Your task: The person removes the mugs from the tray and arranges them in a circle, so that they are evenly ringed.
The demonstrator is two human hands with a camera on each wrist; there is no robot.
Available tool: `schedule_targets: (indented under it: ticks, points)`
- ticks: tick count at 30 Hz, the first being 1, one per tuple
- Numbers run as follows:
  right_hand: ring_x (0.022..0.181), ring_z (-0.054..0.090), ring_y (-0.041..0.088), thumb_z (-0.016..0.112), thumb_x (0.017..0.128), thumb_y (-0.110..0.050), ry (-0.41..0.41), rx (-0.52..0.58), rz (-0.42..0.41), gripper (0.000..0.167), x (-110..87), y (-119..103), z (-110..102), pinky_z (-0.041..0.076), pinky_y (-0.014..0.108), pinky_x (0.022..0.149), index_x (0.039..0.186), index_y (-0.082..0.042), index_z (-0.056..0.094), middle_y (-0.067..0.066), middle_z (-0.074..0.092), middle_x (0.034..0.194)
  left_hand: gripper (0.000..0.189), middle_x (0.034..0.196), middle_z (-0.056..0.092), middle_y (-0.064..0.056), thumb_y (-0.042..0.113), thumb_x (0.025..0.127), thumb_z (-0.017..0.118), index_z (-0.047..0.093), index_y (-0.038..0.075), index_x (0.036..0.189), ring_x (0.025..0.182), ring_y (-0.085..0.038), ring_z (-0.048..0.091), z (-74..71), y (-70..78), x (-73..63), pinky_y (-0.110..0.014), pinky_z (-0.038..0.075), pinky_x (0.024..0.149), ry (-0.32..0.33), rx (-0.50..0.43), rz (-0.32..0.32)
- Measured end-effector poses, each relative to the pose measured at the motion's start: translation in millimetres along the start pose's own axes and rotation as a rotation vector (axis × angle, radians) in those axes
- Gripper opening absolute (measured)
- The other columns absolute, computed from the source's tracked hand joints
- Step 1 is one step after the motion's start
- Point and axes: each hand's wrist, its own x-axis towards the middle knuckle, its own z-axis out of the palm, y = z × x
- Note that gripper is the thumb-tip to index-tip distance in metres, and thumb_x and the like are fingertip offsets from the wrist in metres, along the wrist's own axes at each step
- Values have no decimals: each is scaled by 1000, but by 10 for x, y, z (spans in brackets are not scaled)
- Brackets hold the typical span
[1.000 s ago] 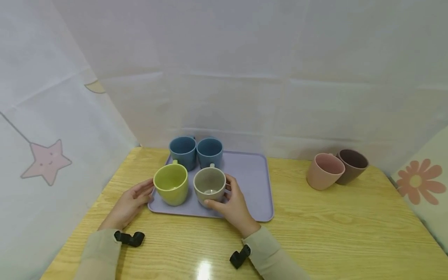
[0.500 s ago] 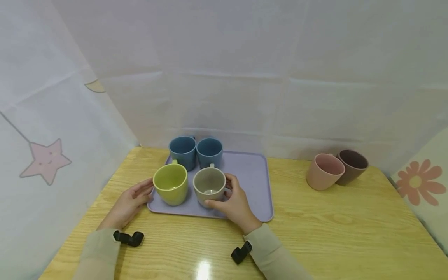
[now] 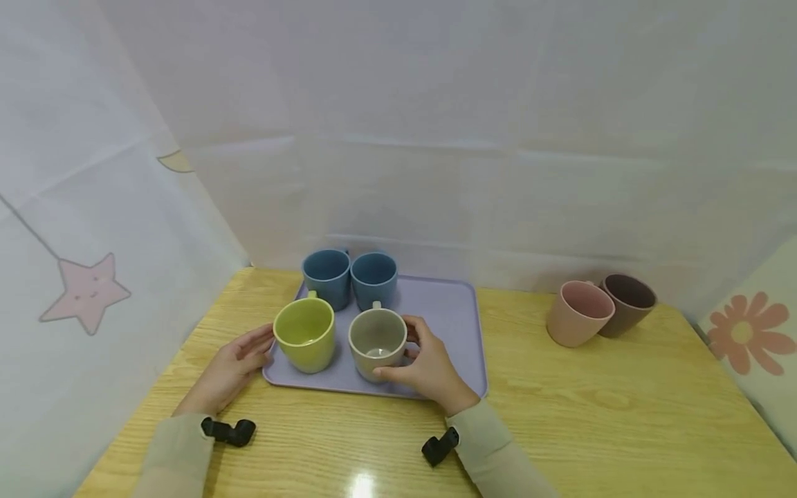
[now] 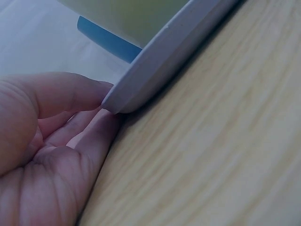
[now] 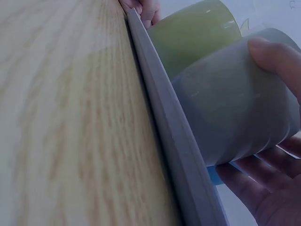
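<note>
My right hand (image 3: 429, 363) grips a grey mug (image 5: 230, 103), thumb on the near side and fingers round its right side. The mug stands upright near the front of a lilac tray (image 3: 442, 332), its handle pointing to the back. Just left of it is a yellow-green mug (image 3: 305, 335), a narrow gap apart in the head view. Behind these stand two blue mugs, the left one (image 3: 326, 280) and the right one (image 3: 374, 280). At the tray's front left corner my left hand (image 3: 230, 370) holds the rim (image 4: 136, 80) between thumb and fingers.
A pink mug (image 3: 575, 318) and a dark brown mug (image 3: 627, 304) stand close together at the back right of the wooden table (image 3: 560, 415). A white cloth (image 3: 411, 166) hangs behind and at both sides.
My right hand has shifted the grey mug slightly right, away from the yellow-green mug. The left hand stays at the tray's corner. The head view has tilted a little.
</note>
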Motion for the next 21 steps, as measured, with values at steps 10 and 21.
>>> schedule_targets:
  ticks: [10, 21]
  points:
    - [119, 58, 18, 99, 65, -18, -7, 11, 13, 89, 8, 15, -42, 56, 43, 93, 141, -20, 54, 0, 61, 131, 72, 165, 20, -23, 8, 102, 61, 21, -1, 160, 138, 3, 39, 11, -18, 15, -13, 42, 103, -3, -12, 16]
    - [118, 59, 21, 98, 65, -15, -44, 31, 45, 87, 2, 23, -164, 57, 38, 95, 140, -21, 55, 3, 62, 130, 70, 165, 21, -23, 9, 103, 60, 21, -1, 160, 145, -7, 34, 6, -1, 7, -13, 43, 103, -5, -3, 15]
